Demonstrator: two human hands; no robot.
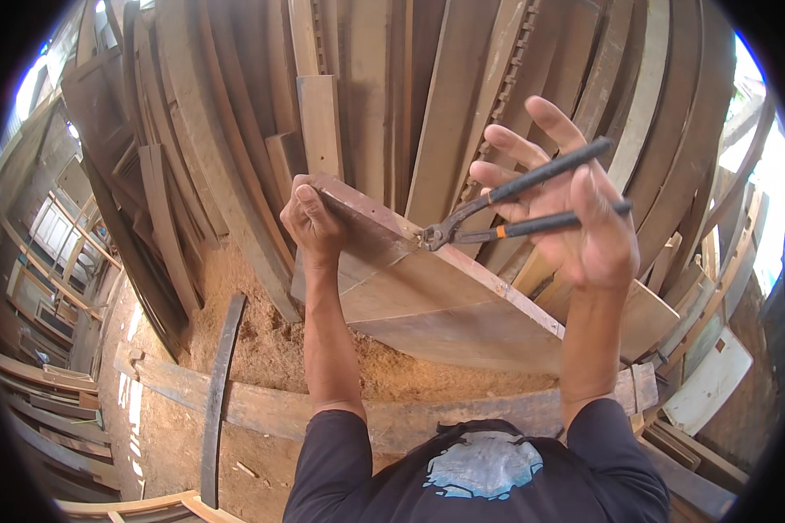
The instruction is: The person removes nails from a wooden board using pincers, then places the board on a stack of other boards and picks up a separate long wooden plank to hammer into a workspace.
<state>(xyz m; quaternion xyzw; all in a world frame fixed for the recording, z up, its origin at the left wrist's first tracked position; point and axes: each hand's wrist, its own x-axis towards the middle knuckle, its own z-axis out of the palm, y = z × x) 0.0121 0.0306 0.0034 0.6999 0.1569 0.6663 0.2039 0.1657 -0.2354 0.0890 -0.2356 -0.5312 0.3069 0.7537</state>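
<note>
— Holding what, exactly?

— The right hand (576, 209) has its grip clamped on the black handles of a pair of pincers (515, 205), fingers partly spread. The jaws sit left of that hand, biting at the upper edge of a wooden board (436, 296).

— And the other?

— The left hand (314, 222) is closed on the board's upper left corner, just beside the jaws. Stacked planks (384, 105) lean behind; sawdust (270, 340) lies below.

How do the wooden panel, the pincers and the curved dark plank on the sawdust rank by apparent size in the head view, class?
1. Wooden panel, largest.
2. Curved dark plank and pincers: they look alike in length. The pincers are far nearer the camera, so no ranking.
</note>
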